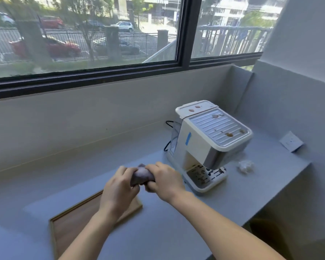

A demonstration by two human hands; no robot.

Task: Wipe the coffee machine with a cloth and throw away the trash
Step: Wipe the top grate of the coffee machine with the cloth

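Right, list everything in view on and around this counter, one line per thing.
coffee machine: one, cream and silver, on the counter at right, near the wall.
spots: several, pinkish-brown, on the machine's top.
cable: one, black, behind the machine.
crumpled paper: one, white, on the counter right of the machine.
wall socket: one, white, on the right wall.
tray: one, wooden, on the counter at lower left, partly under the left arm.
counter: one, grey.
window: one, dark-framed, above the counter, street and cars outside.
cloth: one, purple-grey, bunched between both hands.
left hand: gripping the cloth.
right hand: gripping the cloth.
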